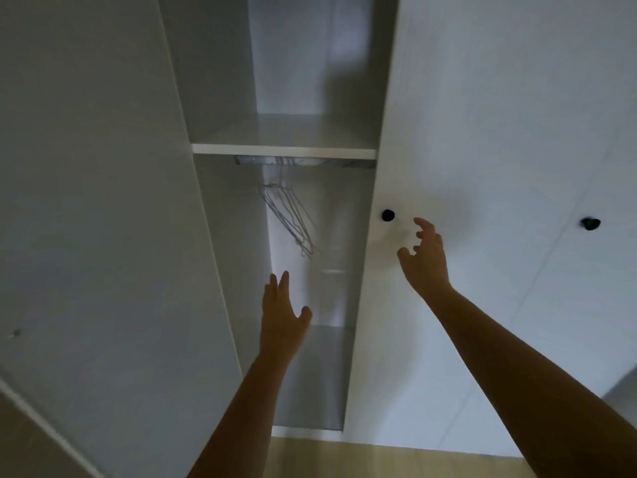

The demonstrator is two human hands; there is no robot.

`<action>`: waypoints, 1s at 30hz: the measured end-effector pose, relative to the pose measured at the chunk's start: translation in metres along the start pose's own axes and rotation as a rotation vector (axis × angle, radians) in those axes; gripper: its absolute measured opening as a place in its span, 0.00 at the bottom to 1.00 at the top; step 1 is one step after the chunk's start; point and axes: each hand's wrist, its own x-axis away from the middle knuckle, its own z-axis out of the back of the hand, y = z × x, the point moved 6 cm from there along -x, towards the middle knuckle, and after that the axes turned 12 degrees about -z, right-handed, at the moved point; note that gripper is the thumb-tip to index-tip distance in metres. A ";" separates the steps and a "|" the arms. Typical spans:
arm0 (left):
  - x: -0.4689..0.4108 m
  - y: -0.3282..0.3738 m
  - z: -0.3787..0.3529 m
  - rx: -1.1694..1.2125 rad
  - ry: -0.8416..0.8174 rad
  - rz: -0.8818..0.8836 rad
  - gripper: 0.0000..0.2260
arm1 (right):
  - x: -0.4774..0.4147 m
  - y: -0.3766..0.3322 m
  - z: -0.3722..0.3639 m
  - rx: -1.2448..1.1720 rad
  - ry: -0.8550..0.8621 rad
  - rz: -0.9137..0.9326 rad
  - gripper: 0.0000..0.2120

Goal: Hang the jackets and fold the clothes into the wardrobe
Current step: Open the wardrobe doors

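A white wardrobe stands in front of me with its left door (103,219) swung open. Inside, a shelf (282,151) sits above a metal rail (303,162), from which several wire hangers (293,215) hang bare. My left hand (281,312) reaches into the open compartment below the hangers, fingers straight, holding nothing. My right hand (422,260) hovers in front of the shut middle door (482,132), fingers spread and loosely bent, just right of and below its black knob (387,214). No jackets or clothes are in view.
A second black knob (590,223) sits on the shut door at the far right. The compartment's floor (310,374) lies low in the opening. A strip of light wooden floor (379,460) shows at the bottom.
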 end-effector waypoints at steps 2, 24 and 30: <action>-0.017 -0.003 -0.037 0.063 -0.098 -0.010 0.33 | -0.015 0.001 0.003 0.033 0.013 0.019 0.27; -0.178 0.025 -0.169 0.471 -0.568 -0.247 0.12 | -0.062 -0.036 -0.021 0.129 0.109 0.094 0.10; -0.145 0.034 -0.154 0.409 -0.459 -0.304 0.14 | -0.050 -0.084 -0.001 0.209 0.536 0.018 0.44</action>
